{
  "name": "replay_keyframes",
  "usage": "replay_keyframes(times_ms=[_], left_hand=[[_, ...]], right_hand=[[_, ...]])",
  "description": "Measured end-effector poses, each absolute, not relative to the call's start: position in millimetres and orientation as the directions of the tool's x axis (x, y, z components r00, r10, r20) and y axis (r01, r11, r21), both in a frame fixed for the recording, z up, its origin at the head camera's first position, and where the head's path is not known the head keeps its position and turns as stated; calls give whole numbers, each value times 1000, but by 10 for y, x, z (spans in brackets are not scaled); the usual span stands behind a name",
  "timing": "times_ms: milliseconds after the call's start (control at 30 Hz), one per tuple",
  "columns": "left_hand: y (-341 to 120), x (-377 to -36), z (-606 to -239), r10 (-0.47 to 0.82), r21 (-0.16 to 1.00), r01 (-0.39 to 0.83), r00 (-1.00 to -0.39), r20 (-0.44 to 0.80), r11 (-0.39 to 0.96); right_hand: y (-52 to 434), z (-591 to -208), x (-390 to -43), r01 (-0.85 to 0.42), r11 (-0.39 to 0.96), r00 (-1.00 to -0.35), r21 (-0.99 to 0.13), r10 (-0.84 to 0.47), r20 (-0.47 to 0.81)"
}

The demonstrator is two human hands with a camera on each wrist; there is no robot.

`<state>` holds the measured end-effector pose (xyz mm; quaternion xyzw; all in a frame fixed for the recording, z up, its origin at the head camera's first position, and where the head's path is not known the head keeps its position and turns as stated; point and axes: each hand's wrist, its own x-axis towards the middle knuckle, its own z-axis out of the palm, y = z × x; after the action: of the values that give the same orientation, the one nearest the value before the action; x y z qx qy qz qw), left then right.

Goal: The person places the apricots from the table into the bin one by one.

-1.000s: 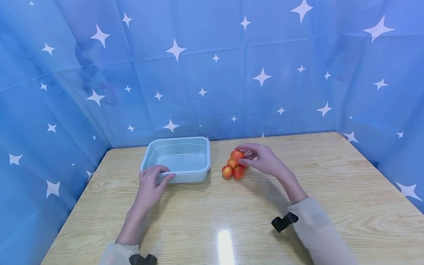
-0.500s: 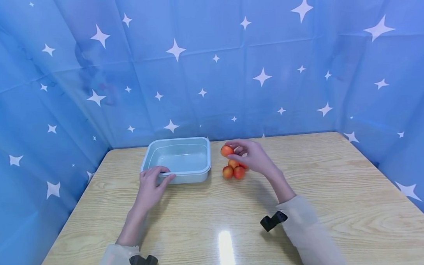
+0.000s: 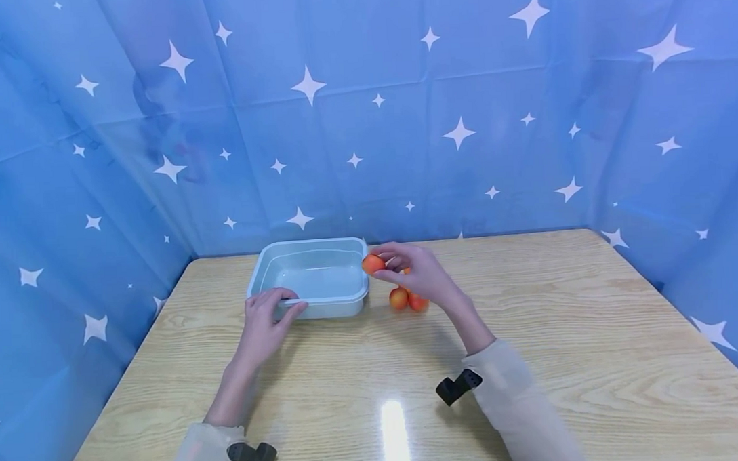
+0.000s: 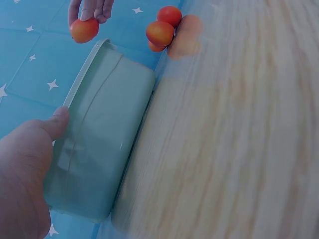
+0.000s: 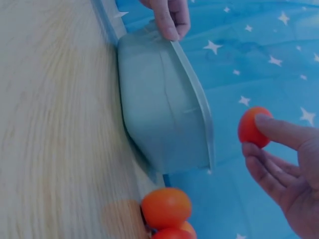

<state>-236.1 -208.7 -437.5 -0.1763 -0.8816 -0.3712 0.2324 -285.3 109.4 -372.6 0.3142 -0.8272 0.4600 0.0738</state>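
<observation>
My right hand (image 3: 414, 268) pinches a small round red-orange fruit (image 3: 373, 264) between thumb and fingertips, level with the right rim of a light blue plastic basin (image 3: 311, 311). In the right wrist view, this fruit (image 5: 253, 127) is held up off the table, beyond the basin's edge. My left hand (image 3: 267, 322) grips the basin's near rim at its left part, thumb outside and fingers over the inside. Similar fruits (image 3: 398, 298) lie clustered on the table just right of the basin, partly hidden by my right hand. The inside of the basin shows no fruit.
The basin stands on a wood-grain table (image 3: 349, 373) near its back edge. Behind hangs a blue curtain (image 3: 365, 122) with white stars. Dark cameras sit on both wrists. A bright light reflection lies on the tabletop at the front.
My right hand has lifted a fruit from the cluster and carried it left to the basin's right rim. My left hand has stayed on the near rim.
</observation>
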Motion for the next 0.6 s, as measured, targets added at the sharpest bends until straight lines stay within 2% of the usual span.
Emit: replay_keyframes(times_ms=[267, 600], left_hand=[[-2077, -2367, -4360, 138, 574, 483, -831, 539, 662], [-2077, -2363, -4374, 133, 576, 477, -833, 537, 664]], right_hand=[[979, -3770, -2832, -592, 331, -776, -735, -483, 407], [887, -3840, -2824, -580, 348, -776, -737, -510, 370]])
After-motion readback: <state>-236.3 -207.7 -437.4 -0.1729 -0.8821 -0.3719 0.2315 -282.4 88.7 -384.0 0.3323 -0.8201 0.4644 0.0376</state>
